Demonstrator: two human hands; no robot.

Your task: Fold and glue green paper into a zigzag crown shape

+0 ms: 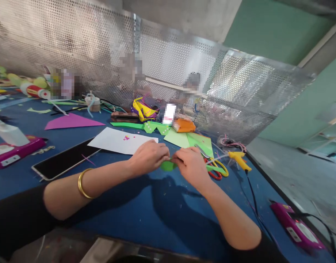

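Your left hand (151, 155) and right hand (191, 164) meet over the middle of the bench (135, 219), both pinched narrow on a small green piece (168, 166). The piece sits between and just below your fingertips, in front of the white sheet (115, 141); its upper edge is hidden by your fingers, so its full outline and any fold cannot be told. Your left fingers take the left side of that edge and your right thumb and fingers the right side. Judging by its look, the piece is thin paper, card or foam sheet: treat it as very light, flexible and easily creased, with little risk of slipping from dry fingers. Grip it at the margins with the pads only, one hand to each side, and keep pressure low; a hard squeeze or a pull from both sides could crease or tear it. Support it close to the point being worked, since a thin sheet will bend away from an unsupported span. A green strip (218, 168) lies beside your right hand, next to the scissors (216, 177); whether it joins the piece cannot be told. Keep your right wrist clear of the yellow glue gun (238, 160) beyond the scissors, as its tip may be hot.
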